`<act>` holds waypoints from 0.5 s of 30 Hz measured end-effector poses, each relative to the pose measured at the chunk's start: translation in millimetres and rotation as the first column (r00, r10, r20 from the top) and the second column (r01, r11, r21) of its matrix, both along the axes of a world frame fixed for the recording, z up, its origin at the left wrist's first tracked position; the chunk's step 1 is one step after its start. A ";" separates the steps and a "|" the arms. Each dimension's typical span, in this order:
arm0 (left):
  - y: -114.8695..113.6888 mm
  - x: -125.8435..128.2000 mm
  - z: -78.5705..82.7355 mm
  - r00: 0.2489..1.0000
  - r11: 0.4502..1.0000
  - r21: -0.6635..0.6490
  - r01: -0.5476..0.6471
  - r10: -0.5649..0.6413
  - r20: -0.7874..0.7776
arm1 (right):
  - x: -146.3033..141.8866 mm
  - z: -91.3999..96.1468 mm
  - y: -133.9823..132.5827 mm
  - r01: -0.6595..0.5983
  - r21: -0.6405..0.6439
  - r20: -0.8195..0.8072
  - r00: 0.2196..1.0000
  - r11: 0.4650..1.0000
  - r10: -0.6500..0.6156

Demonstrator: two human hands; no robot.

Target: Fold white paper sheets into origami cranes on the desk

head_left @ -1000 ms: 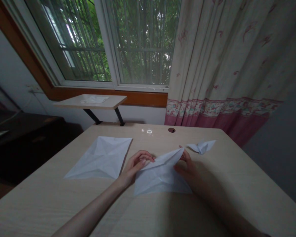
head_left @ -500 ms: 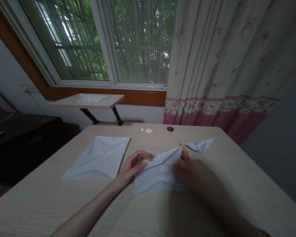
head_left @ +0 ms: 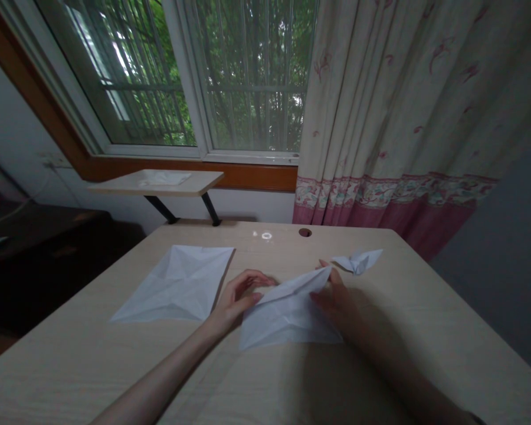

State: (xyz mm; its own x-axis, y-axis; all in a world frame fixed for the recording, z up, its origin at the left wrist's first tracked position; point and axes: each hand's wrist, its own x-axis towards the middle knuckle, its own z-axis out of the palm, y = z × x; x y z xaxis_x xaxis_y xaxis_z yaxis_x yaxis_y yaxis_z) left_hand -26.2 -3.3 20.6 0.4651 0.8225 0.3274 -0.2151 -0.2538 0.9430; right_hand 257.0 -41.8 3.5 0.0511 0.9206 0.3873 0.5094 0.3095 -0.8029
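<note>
A creased white sheet of paper [head_left: 287, 319] lies on the desk in front of me, its far edge raised and bent over. My left hand [head_left: 241, 295] is curled at the sheet's left far corner, thumb on the paper and fingers behind the edge. At the right side my right hand [head_left: 336, 301] has its thumb on the paper and its fingers behind the raised corner. Both hands grip the sheet. To the left lies a second creased white sheet [head_left: 181, 286], spread flat. Beyond my right hand sits a small folded paper shape [head_left: 357, 261] with two pointed ends.
The light wooden desk [head_left: 194, 378] has a round cable hole [head_left: 305, 232] near its far edge. A small raised shelf [head_left: 133, 183] at the back left bears white paper [head_left: 166, 177]. Behind are a barred window and a floral curtain [head_left: 363, 118]. Dark furniture [head_left: 48, 248] stands left.
The raised right corner of the sheet has come down slightly with my right fingers. My left hand has stayed nearly in place.
</note>
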 end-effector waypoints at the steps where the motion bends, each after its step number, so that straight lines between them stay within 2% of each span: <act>1: 0.3 -0.2 -0.5 1.000 1.000 0.000 -0.004 0.004 -0.003 | -1.1 -3.2 1.5 0.023 0.009 0.014 1.000 1.000 -0.023; 4: 1.4 -1.8 1.1 1.000 0.999 0.049 -0.012 0.013 -0.023 | -3.6 -10.2 5.7 0.092 0.027 0.043 0.995 0.995 -0.093; 8: 2.4 -5.2 8.7 0.995 0.953 0.301 -0.029 0.057 -0.084 | -3.9 -8.3 7.3 0.129 0.003 0.049 0.990 0.992 -0.129; 10: 2.1 -6.2 11.7 0.982 0.903 0.427 -0.049 0.121 -0.143 | -3.4 -3.5 5.8 0.095 -0.011 0.041 0.995 0.995 -0.095; 12: 1.2 -6.3 12.2 0.948 0.835 0.541 -0.099 0.244 -0.202 | -2.6 0.9 3.7 0.057 -0.002 0.044 0.997 0.998 -0.056; 15: 0.1 -6.3 8.3 0.881 0.682 0.713 -0.160 0.425 -0.209 | 0.5 2.1 1.5 0.049 0.037 0.054 0.997 0.998 -0.051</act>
